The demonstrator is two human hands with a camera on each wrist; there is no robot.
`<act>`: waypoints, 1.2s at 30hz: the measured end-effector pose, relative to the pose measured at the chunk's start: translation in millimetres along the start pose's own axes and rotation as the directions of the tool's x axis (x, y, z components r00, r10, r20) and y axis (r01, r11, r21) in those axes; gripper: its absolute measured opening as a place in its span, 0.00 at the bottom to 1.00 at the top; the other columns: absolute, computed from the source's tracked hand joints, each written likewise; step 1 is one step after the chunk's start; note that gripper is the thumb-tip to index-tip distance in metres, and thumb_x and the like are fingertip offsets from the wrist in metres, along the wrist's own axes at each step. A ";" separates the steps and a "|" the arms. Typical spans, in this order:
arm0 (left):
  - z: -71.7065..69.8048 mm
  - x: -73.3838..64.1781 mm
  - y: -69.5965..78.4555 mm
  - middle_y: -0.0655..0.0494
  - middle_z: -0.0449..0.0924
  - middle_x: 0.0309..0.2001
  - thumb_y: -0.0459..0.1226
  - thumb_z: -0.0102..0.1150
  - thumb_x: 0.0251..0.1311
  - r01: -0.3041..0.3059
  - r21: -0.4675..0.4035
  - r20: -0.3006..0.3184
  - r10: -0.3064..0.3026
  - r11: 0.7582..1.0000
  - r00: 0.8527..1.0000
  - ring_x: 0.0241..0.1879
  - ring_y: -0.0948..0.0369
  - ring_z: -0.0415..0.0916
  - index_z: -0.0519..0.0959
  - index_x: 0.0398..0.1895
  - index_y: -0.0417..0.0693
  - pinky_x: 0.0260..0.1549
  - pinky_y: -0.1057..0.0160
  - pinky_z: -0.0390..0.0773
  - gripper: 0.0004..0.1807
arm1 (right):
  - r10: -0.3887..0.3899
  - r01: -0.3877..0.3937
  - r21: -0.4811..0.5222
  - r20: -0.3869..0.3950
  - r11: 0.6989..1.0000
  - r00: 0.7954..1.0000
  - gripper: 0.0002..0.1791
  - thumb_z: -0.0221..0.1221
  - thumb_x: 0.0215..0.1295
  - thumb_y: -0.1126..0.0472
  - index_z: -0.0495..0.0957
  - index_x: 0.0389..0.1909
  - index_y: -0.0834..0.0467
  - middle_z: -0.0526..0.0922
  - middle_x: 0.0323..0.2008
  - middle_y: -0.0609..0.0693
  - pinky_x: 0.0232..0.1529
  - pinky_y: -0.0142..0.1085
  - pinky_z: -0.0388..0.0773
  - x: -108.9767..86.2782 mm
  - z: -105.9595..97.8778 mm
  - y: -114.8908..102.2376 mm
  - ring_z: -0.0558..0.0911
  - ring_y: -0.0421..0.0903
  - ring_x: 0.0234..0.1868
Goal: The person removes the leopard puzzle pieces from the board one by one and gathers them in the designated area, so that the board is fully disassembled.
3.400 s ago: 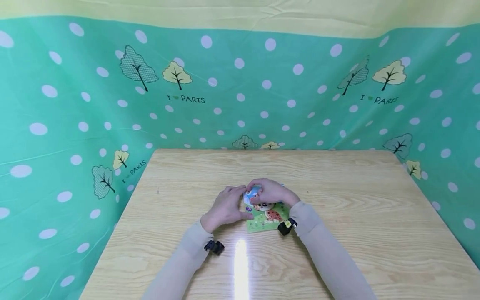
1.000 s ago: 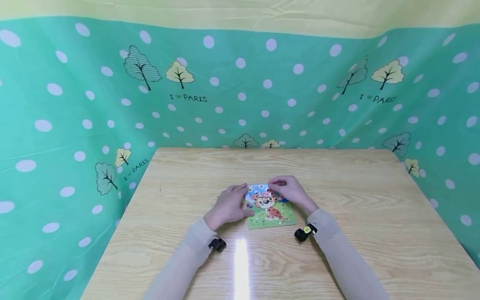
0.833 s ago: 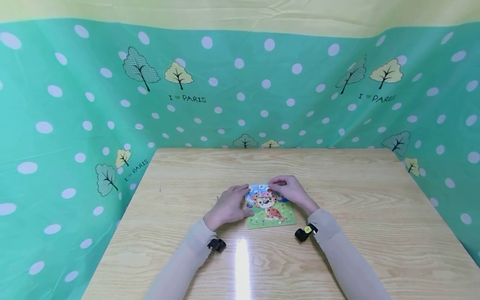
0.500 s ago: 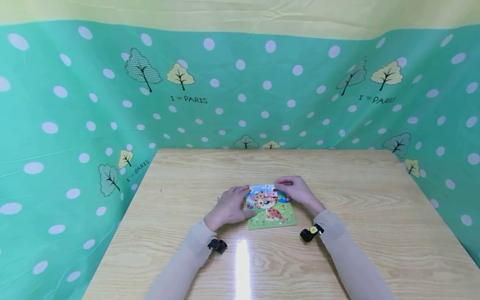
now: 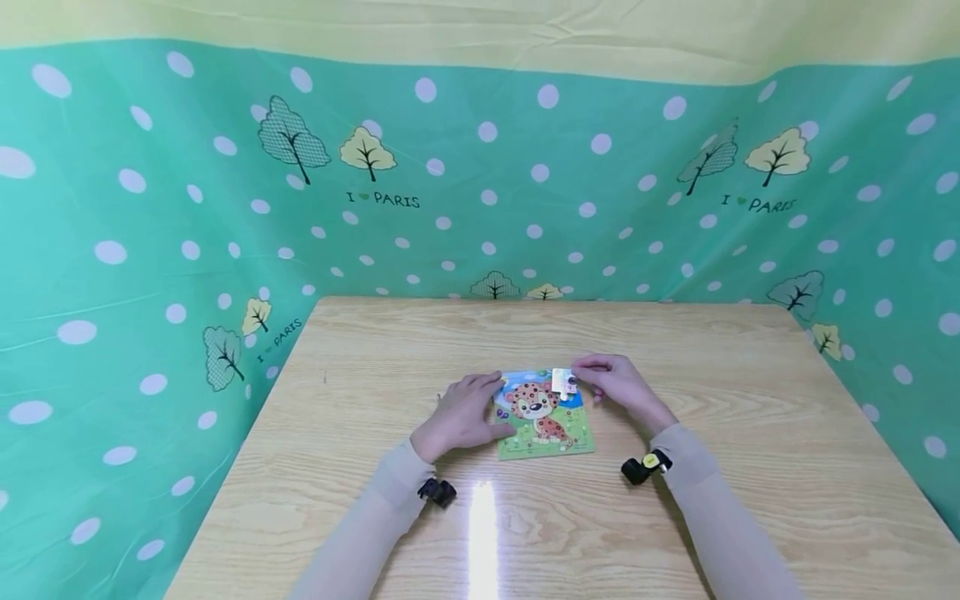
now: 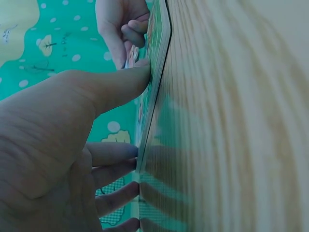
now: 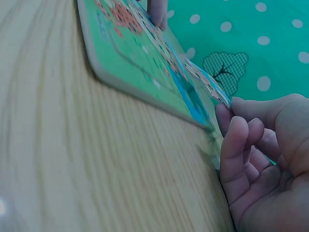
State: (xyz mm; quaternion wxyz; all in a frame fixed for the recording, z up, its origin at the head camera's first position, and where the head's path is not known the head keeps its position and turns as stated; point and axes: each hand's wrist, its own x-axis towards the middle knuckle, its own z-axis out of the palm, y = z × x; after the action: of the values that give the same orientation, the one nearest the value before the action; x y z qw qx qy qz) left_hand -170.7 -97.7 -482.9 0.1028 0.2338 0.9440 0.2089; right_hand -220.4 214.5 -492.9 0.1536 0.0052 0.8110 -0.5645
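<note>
A jigsaw board (image 5: 517,450) printed with a spotted leopard cub on green grass lies flat on the table. My left hand (image 5: 459,419) rests along its left side, fingers extended; the thumb touches its face and the fingertips meet the edge at the far-left corner. Between thumb and index finger my right hand (image 5: 621,387) pinches a puzzle piece (image 5: 562,380) by its right side. In the right wrist view this piece (image 7: 207,83) tilts up above the board's blue far-right part. The cub's head shows whole, just left of the piece.
The wooden table (image 5: 360,350) extends around the board on every side. A green dotted curtain (image 5: 450,192) hangs behind it and at both sides. A bright strip of reflected light (image 5: 483,533) crosses the near tabletop. Each wrist wears a small black camera.
My right hand has shifted right, carrying the puzzle piece from above the cub's head to the board's far-right corner. Earlier it was over the board's far-left part. My left hand stays nearly still.
</note>
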 end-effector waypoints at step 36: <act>2.3 -0.9 -1.1 0.50 0.59 0.85 0.62 0.68 0.64 -0.009 -0.024 -0.003 0.009 1.000 1.000 0.82 0.43 0.57 0.65 0.82 0.45 0.81 0.37 0.58 0.50 | 0.050 -0.061 -0.105 -0.108 0.993 0.993 0.29 0.60 0.80 0.53 0.74 0.70 0.70 0.82 0.36 0.42 0.32 0.32 0.86 -13.0 -93.1 35.6 0.77 0.35 0.27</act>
State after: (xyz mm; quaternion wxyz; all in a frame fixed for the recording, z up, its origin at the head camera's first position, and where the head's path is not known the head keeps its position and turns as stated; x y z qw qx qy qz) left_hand -169.7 -98.3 -485.3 0.1035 0.2365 0.9405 0.2211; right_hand -224.1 314.9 -492.7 0.1263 0.0491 0.8469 -0.5142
